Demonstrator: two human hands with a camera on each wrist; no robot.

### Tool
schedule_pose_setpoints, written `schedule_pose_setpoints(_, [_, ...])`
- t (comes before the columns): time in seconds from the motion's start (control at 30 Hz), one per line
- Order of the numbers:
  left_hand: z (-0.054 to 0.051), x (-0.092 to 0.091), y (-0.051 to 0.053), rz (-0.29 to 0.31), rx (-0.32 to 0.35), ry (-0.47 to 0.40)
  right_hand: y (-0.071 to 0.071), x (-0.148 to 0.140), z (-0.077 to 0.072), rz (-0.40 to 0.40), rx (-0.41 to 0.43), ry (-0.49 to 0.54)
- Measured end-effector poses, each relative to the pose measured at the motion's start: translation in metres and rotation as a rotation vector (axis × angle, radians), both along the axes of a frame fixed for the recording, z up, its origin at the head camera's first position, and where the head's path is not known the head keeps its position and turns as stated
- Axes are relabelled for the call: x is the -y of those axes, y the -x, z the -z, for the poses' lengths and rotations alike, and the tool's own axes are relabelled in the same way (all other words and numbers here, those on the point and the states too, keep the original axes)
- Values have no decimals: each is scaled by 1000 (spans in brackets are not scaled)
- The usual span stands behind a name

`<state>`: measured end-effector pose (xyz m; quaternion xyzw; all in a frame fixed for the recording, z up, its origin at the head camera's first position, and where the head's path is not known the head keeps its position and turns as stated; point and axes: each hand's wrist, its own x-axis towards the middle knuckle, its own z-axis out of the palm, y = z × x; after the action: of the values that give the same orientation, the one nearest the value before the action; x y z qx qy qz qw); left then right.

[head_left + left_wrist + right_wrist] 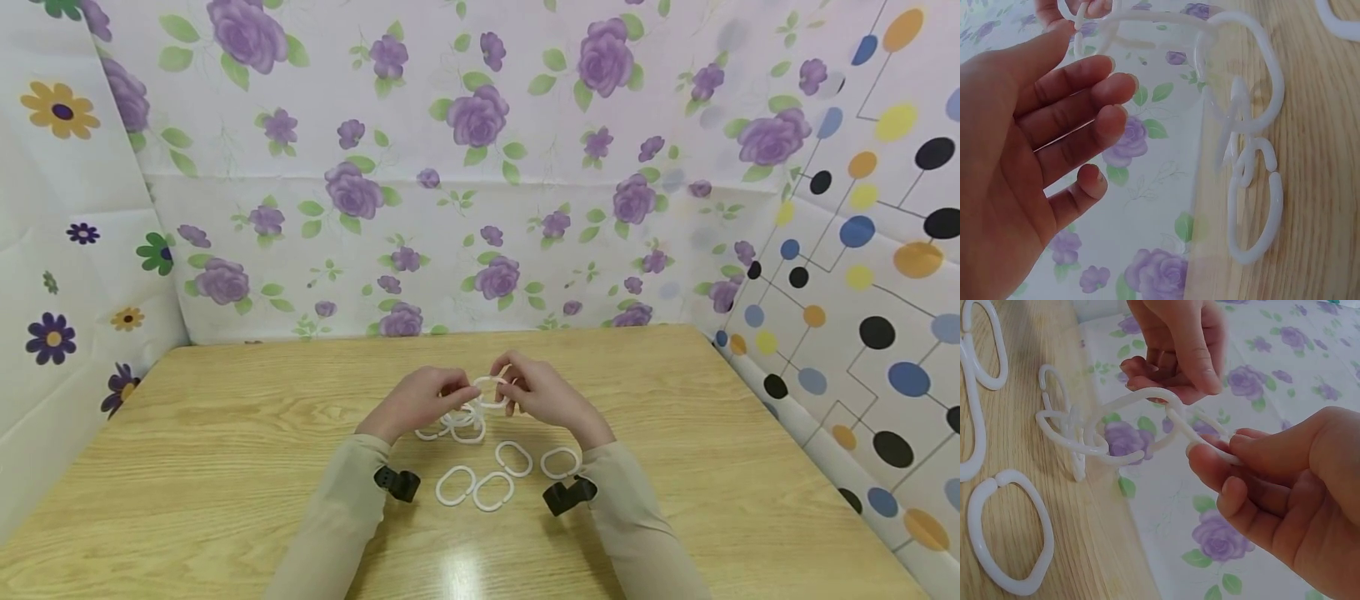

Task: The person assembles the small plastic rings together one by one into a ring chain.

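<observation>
Both hands hold white plastic C-shaped links above the table. My right hand (546,392) pinches one link (1200,439) between thumb and fingertips. That link passes through a neighbouring link (1132,394), which my left hand (423,402) pinches with thumb and index finger, its other fingers loosely bent. A short chain of joined links (1254,219) hangs from there down to the tabletop, partly overlapping, so single links are hard to tell apart.
Several loose links lie nearer on the wooden table (225,467), among them one link (560,463) by the right wrist and another link (455,486) in the middle. Flower-printed cloth (420,267) stands behind the table, with dotted cloth (862,275) at the right.
</observation>
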<state>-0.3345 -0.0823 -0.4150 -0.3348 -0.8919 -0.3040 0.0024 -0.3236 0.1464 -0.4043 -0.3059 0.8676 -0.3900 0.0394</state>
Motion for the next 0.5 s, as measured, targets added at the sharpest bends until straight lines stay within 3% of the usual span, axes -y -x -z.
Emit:
schedule_pose_setpoints(0.2, [0, 2, 1, -65, 17, -23, 0, 2, 0, -35, 18, 35])
schedule_pose_setpoints(0.5, [-2, 5, 2, -39, 58, -93, 0, 4, 4, -73, 47, 71])
